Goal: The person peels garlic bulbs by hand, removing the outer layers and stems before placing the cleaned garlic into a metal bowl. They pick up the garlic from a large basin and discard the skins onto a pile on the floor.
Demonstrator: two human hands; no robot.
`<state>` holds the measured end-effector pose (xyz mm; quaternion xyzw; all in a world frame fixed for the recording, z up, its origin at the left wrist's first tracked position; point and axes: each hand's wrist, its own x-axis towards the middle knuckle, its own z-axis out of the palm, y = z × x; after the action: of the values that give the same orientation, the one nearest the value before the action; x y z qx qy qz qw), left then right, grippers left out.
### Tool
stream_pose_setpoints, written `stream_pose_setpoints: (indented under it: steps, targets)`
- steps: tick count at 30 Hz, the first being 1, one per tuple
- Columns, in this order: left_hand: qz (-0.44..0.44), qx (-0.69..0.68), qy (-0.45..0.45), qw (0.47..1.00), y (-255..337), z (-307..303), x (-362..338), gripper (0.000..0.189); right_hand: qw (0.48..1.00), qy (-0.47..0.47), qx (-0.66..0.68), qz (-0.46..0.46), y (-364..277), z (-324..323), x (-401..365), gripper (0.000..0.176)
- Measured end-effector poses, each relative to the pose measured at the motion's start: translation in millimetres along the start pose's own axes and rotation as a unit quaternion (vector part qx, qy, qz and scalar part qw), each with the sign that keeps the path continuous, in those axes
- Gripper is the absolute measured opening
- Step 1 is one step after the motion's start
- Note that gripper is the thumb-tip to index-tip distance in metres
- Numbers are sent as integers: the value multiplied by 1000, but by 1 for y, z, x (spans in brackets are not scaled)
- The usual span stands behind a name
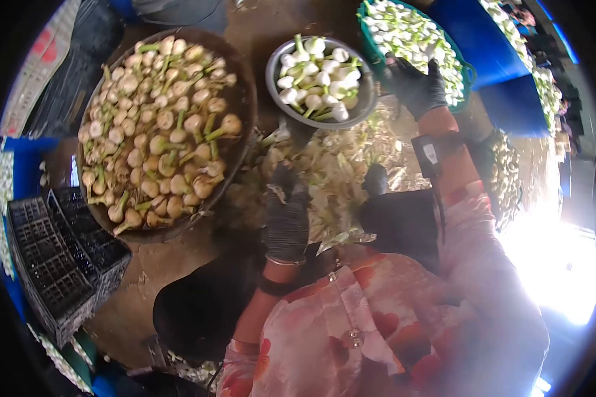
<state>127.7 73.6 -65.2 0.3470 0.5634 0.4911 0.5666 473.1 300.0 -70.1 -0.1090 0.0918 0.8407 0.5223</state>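
My left hand (286, 221), in a dark glove, is closed in front of my lap; a small pale bit shows at its fingers, too unclear to name. Just beyond it lies a white bulb with a green stem (277, 135). My right hand (414, 86), also gloved, is at the near edge of a teal basket (468, 73) of peeled white bulbs, thumb and fingers apart, with nothing visible in it. Between the hands and farther off stands a grey metal bowl (371, 99) of white bulbs with green stems. A wide brown tub (248, 86) of unpeeled bulbs is at the left.
Peelings (341, 178) cover the floor ahead of my lap. Black crates (46, 258) stand at the lower left. Blue containers (473, 40) are at the upper right, with more white bulbs beyond. Bright glare fills the right side.
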Motion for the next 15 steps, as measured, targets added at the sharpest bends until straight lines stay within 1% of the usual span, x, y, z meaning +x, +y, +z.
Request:
stream_pose_setpoints:
  steps: [1, 2, 3, 4, 5, 6, 7, 8, 9, 12, 13, 15]
  targets:
    - [-40, -76, -2, 996, 4, 1, 0, 48, 974, -18, -226, -17, -4, -13, 25, 33]
    - [-76, -154, -6, 985, 8, 1, 2, 48, 901, 83, -420, -78, 52, 14, 38, 32]
    - [-87, -143, -14, 986, 14, -2, 3, 48, 778, 204, -587, -93, 112, 44, 52, 35]
    - [-91, -147, -10, 985, 15, -3, 6, 48, 723, 135, -674, -64, 147, 39, 59, 29]
    - [-95, -149, -5, 984, 15, -6, 10, 48, 575, 60, -813, -70, 178, 28, 78, 30]
    - [-100, -151, 0, 983, 14, -9, 12, 48, 403, -20, -912, -72, 211, 17, 97, 31]
    - [-94, -138, 5, 986, 13, -14, 15, 47, 311, -49, -947, -61, 252, 33, 101, 30]
    - [-87, -124, 9, 988, 11, -19, 18, 47, 202, -106, -974, -14, 277, 40, 116, 38]
    - [-80, -111, 12, 991, 10, -24, 21, 47, 126, -155, -980, -22, 294, 15, 140, 37]
    - [-80, -152, 31, 985, 33, -32, 24, 43, -42, -95, -994, 44, 342, -17, 177, 36]
    - [-112, -161, 40, 980, 34, -35, 23, 43, -10, -93, -994, 56, 343, -47, 193, 37]
    - [-98, -181, 66, 976, 28, -39, 23, 43, 15, -60, -994, 88, 349, -40, 197, 34]
